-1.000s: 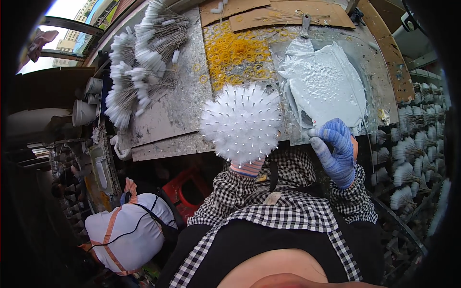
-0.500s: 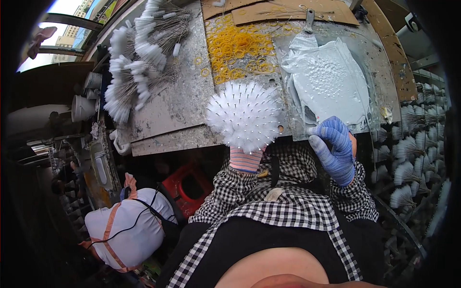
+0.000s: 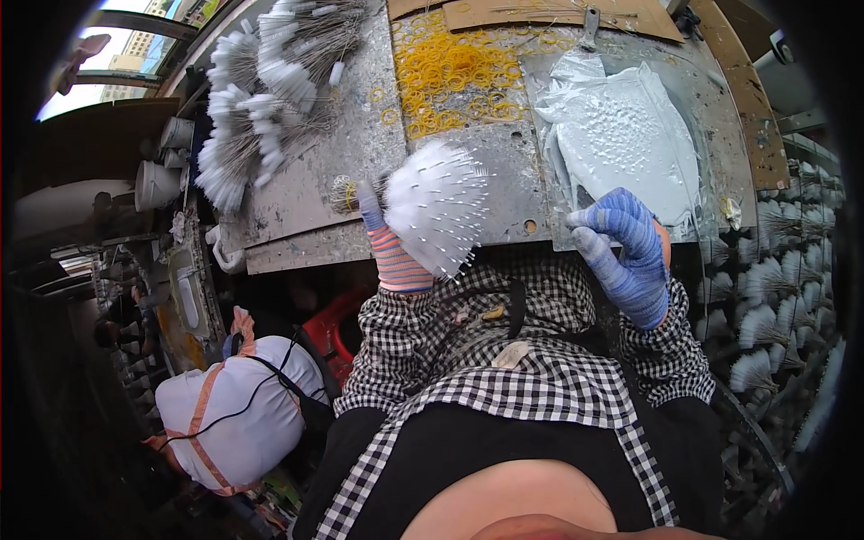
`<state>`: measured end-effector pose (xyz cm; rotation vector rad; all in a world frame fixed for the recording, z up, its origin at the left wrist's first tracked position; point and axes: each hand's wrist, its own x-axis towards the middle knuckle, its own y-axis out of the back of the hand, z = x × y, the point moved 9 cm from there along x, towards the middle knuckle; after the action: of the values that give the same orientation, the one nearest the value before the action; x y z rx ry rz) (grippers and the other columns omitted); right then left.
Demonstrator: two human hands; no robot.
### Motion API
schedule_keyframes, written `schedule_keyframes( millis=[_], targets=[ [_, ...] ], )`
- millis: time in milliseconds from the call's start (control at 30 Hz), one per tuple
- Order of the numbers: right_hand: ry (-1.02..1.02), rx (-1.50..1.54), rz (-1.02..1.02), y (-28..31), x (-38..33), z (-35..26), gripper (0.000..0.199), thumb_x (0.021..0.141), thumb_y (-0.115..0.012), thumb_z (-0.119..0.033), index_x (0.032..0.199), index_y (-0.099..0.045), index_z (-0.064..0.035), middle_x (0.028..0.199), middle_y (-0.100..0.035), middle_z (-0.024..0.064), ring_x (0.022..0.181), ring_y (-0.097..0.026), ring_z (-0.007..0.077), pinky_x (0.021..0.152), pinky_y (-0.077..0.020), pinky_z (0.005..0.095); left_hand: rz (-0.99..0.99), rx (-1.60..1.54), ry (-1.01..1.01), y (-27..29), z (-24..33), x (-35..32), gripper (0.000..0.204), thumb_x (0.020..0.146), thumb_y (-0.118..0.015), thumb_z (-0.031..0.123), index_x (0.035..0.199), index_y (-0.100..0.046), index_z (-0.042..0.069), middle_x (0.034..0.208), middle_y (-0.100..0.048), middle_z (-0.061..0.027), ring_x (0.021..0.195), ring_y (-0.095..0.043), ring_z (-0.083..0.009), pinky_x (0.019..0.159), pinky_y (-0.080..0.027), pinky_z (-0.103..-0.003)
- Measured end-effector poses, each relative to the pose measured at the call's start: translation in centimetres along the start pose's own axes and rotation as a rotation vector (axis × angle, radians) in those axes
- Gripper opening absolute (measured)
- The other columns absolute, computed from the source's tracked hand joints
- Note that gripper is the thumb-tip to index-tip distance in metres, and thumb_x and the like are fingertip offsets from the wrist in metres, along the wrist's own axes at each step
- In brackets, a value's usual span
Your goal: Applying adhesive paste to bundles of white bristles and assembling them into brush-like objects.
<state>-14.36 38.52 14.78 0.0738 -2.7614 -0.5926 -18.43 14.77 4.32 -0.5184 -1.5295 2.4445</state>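
My left hand point(image 3: 397, 254), in an orange-striped glove with grey fingertips, is closed round a bundle of small white-bristled wire brushes point(image 3: 438, 202). The bundle lies sideways, its fanned bristle heads pointing right and tipped with white dabs. Its wire ends point(image 3: 345, 193), wrapped with yellow bands, stick out on the left of my thumb. My right hand point(image 3: 623, 255), in a blue glove, is curled with thumb and fingertips close together, by the near edge of a clear sheet point(image 3: 562, 236). Whether anything small is between them cannot be seen. Thick white paste point(image 3: 621, 135) covers much of that sheet.
Yellow rubber bands point(image 3: 454, 67) are scattered on the worktable point(image 3: 306, 216). Several loose brushes point(image 3: 288, 67) are piled at the left. A scraper point(image 3: 590, 29) lies beyond the paste. Racks of brush bundles point(image 3: 765, 324) stand at right; a white sack point(image 3: 238, 409) is at lower left.
My left hand has moved left and turned the bundle from facing up to lying sideways, which brings its banded wire ends into view. My right hand has stayed nearly in place.
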Motion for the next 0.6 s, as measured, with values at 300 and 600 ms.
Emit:
schedule_keyframes(
  millis=[300, 600],
  targets=[
    [0.394, -0.146, -0.143, -3.3, 7.3, -1.7, 0.041, 0.080, -0.086, -0.036, 0.104, -0.069, -0.0068, 0.095, -0.071, 0.0096, 0.089, -0.070, 0.0274, 0.080, -0.0558, 0.0375, 0.142, 0.895, -0.301, -3.7, 4.6, 5.9, 0.042, 0.095, -0.076, 0.031, 0.122, -0.066, 0.001, 0.113, -0.071, -0.0087, 0.099, -0.066, -0.0136, 0.088, -0.053, -0.029],
    [0.267, -0.160, -0.245, -4.9, 8.3, 2.4, 0.033, 0.077, -0.081, -0.021, 0.103, -0.065, -0.0078, 0.089, -0.068, 0.0124, 0.087, -0.069, 0.0326, 0.080, -0.0555, 0.0411, -0.171, 1.294, -0.108, -6.2, 2.7, 9.4, 0.045, 0.087, -0.083, 0.020, 0.124, -0.064, 0.003, 0.109, -0.071, -0.0040, 0.100, -0.067, -0.0128, 0.090, -0.054, -0.030]
  ],
)
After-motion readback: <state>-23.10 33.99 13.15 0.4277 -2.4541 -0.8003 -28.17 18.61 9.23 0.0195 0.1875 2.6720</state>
